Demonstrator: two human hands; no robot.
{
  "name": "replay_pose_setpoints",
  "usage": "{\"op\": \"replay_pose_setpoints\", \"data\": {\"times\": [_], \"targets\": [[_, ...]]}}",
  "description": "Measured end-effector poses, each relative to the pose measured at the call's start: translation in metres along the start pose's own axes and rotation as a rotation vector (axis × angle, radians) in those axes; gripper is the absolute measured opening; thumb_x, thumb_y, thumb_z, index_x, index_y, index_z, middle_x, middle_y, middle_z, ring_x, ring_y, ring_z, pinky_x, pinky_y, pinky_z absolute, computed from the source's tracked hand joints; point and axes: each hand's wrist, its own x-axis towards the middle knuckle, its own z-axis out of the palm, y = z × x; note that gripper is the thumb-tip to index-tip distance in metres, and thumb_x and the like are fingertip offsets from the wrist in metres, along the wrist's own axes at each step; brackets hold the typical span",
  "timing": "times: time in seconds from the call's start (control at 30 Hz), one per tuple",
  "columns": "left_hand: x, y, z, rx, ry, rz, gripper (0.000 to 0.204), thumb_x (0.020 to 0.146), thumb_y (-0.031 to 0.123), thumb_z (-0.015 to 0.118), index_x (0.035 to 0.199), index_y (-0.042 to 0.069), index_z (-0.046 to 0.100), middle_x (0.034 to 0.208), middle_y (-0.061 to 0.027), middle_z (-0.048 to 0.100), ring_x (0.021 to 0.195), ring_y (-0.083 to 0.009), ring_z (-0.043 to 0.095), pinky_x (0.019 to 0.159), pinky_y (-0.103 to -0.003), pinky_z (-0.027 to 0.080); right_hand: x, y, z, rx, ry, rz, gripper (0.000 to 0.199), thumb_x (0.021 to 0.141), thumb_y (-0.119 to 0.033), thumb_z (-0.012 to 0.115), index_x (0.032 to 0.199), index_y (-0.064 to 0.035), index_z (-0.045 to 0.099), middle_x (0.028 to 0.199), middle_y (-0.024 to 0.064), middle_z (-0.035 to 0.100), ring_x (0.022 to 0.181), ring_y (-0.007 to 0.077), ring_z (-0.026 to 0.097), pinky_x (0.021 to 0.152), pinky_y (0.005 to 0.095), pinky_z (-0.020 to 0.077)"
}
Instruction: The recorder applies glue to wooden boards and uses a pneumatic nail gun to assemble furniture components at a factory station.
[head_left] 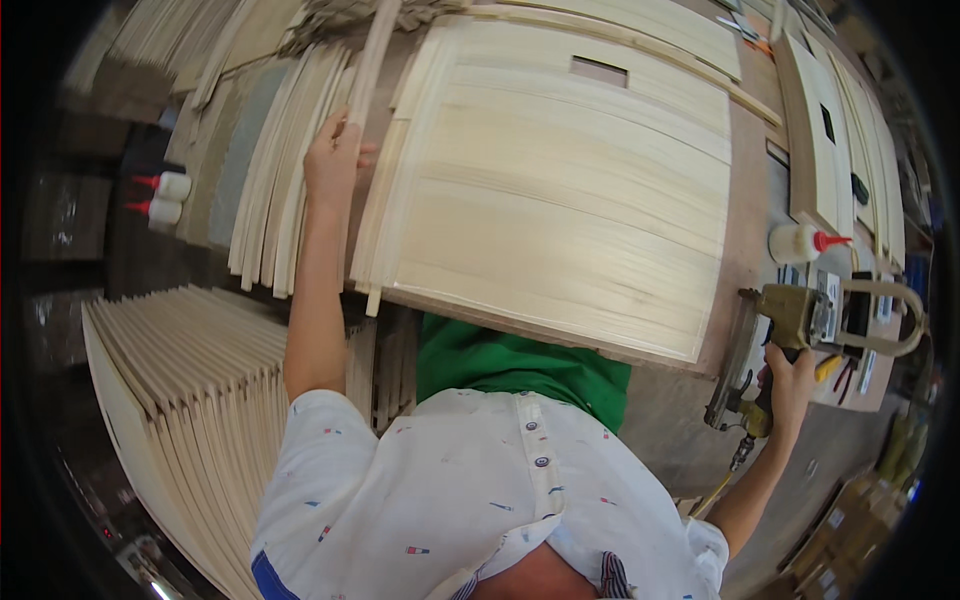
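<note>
My left hand [332, 165] is closed around the near end of a pale wooden strip [374, 62], which points away from me toward the far edge. It is over the gap between a bundle of loose strips [275, 170] and a large flat wooden panel [560, 210]. The panel has thin strips along its left side and a small rectangular slot near its far edge. At the right, my right hand [790, 385] grips the handle of a pneumatic nail gun [785, 315], held beside the bench's right edge. A yellow air hose [712, 494] runs from its fitting.
A white glue bottle with a red tip [795, 243] is beyond the nail gun. Two more glue bottles [168, 198] sit at the far left. Stacked curved panels [190, 380] stand left of me. More slotted panels [815, 130] lie at right, and cardboard boxes [850, 530] sit lower right.
</note>
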Motion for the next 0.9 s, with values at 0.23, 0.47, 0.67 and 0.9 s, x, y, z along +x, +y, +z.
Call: {"op": "replay_pose_setpoints", "data": {"times": [0.23, 0.47, 0.67, 0.9], "targets": [[0.012, 0.055, 0.087, 0.072, -0.435, 0.442, 0.034, 0.091, 0.013, 0.055, 0.123, 0.002, 0.058, 0.103, -0.0068, 0.062, 0.091, -0.0153, 0.059, 0.077, -0.027, 0.047, 0.002, 0.003, -0.006, 0.115, -0.009, 0.026, 0.020, 0.080, -0.012, 0.063, 0.087, 0.0050, 0.054, 0.065, 0.0057, 0.055, 0.049, 0.0122, 0.054, 0.046, 0.0270, 0.0424], [0.035, 0.084, 0.236, 0.285, -0.540, 1.162, 0.028, 0.083, 0.013, 0.061, 0.109, 0.006, 0.064, 0.107, -0.0123, 0.060, 0.101, -0.0317, 0.050, 0.094, -0.041, 0.039, 0.004, -0.004, -0.001, 0.033, 0.022, 0.100, 0.019, 0.080, -0.014, 0.063, 0.084, 0.0026, 0.055, 0.060, 0.0041, 0.054, 0.048, 0.0127, 0.052, 0.045, 0.0278, 0.0408], [0.068, 0.083, 0.314, 0.171, -0.581, 1.161, 0.024, 0.085, 0.013, 0.059, 0.108, 0.007, 0.065, 0.105, -0.0089, 0.058, 0.106, -0.0293, 0.047, 0.094, -0.039, 0.040, 0.007, 0.009, -0.005, 0.124, -0.011, 0.134, 0.017, 0.081, -0.010, 0.063, 0.087, 0.0043, 0.056, 0.064, 0.0052, 0.055, 0.049, 0.0124, 0.052, 0.046, 0.0280, 0.0397], [0.093, 0.076, 0.321, 0.162, -0.632, 1.112, 0.025, 0.085, 0.011, 0.059, 0.109, 0.009, 0.066, 0.107, -0.0079, 0.057, 0.107, -0.0283, 0.046, 0.096, -0.038, 0.040, 0.009, 0.004, -0.004, 0.072, 0.028, 0.175, 0.017, 0.081, -0.010, 0.063, 0.087, 0.0037, 0.055, 0.064, 0.0060, 0.055, 0.048, 0.0130, 0.052, 0.045, 0.0276, 0.0398]]}}
